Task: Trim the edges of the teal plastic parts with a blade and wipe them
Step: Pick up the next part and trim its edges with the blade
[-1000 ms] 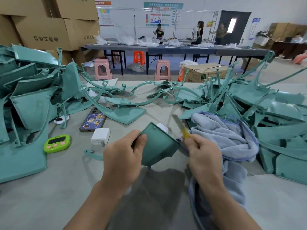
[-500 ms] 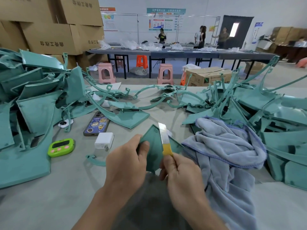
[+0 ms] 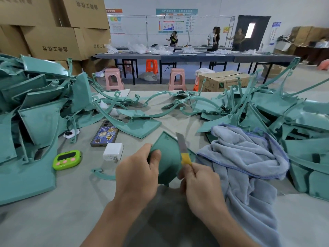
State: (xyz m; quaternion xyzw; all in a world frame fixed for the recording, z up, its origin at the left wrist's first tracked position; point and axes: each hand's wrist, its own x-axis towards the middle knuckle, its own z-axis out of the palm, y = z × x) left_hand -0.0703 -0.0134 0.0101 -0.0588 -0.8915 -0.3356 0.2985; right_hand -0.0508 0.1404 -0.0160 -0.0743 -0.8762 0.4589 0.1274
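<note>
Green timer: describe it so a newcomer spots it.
Start at the big heap of teal parts on the left. At its near foot, left of the white charger, lies the timer. It alone is lime green, with a dark screen and pink buttons.

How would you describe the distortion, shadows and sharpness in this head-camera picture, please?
Head view: wide-angle distortion tilts the cardboard boxes and dark doorway near the edges; lighting is soft and even, with one diffuse shadow on the table below the teal part; that part and the blade are sharp, without glare.
</note>
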